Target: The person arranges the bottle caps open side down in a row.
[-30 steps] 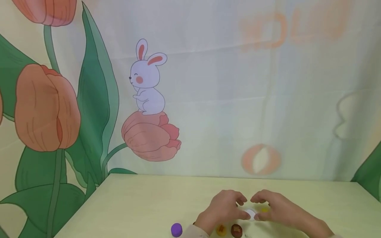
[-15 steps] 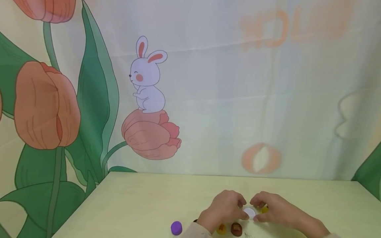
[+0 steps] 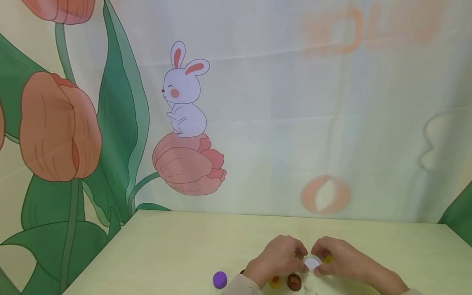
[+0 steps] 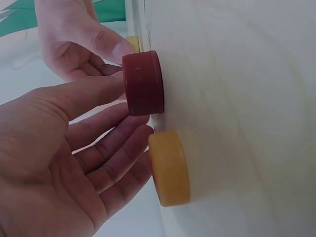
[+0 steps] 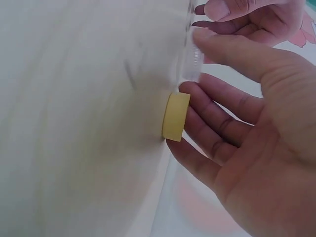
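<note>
A round white bottle cap (image 3: 312,264) sits on the table between both hands, its ridged translucent side (image 5: 193,64) showing in the right wrist view. My left hand (image 3: 279,256) holds it from the left, thumb on the near side and curled fingers beyond. From the right, my right hand (image 3: 343,258) holds it with thumb and fingertips. A yellow cap (image 5: 176,117) lies against the right hand's lower fingers. Nearer me, under the left hand, are a dark red cap (image 4: 143,83) and an orange-yellow cap (image 4: 169,168); the red one hides the left fingertips in the left wrist view.
A purple cap (image 3: 220,280) stands on the table left of the left sleeve. Part of a black object (image 3: 242,271) shows beside the left wrist. Behind the pale table (image 3: 177,233) hangs a printed curtain (image 3: 265,123) with tulips and a rabbit.
The head view has tilted slightly, shifting the whole scene. Both hands stay around the white bottle cap with only slight finger movement. The other caps keep their places on the table.
</note>
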{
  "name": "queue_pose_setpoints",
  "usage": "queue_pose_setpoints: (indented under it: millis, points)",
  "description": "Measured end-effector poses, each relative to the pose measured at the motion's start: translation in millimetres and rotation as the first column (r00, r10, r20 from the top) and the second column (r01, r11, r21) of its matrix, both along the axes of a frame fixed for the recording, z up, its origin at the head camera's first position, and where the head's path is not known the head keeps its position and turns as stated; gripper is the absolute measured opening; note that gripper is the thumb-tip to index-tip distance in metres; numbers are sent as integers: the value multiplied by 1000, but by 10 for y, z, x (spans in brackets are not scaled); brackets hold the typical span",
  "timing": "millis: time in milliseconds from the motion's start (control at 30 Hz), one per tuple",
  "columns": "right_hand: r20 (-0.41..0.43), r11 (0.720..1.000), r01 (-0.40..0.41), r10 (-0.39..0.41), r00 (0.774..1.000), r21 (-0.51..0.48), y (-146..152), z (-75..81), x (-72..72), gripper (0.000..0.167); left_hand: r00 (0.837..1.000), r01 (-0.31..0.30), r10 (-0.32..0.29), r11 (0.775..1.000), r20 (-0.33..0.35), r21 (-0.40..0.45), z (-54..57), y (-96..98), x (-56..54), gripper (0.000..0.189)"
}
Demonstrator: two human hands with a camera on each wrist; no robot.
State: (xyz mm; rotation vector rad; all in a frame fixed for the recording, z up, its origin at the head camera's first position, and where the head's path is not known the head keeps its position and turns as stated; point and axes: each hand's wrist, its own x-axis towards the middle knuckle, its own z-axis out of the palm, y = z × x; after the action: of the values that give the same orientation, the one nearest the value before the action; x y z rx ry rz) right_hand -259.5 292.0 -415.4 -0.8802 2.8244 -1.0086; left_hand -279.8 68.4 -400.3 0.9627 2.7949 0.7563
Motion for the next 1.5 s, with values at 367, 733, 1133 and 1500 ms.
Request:
queue_pose_setpoints:
  millis: [367,733,1133,1500]
  points:
    - [10,994,58,-57,998,-95,-42,104,68,26,998,63,-61,971,-15,230,0,-131,-40,34]
    - [21,976,46,-43,999,-215,-125,210,103,17,975,88,-32,965,-222,248,53,-203,-44,21]
    - [26,975,82,-78,997,-208,-117,273,119,20,982,3,55,951,-178,310,57,-215,-42,9]
    - [29,960,111,-108,994,-257,-99,247,117,16,987,10,42,948,-155,319,62,-217,-40,14]
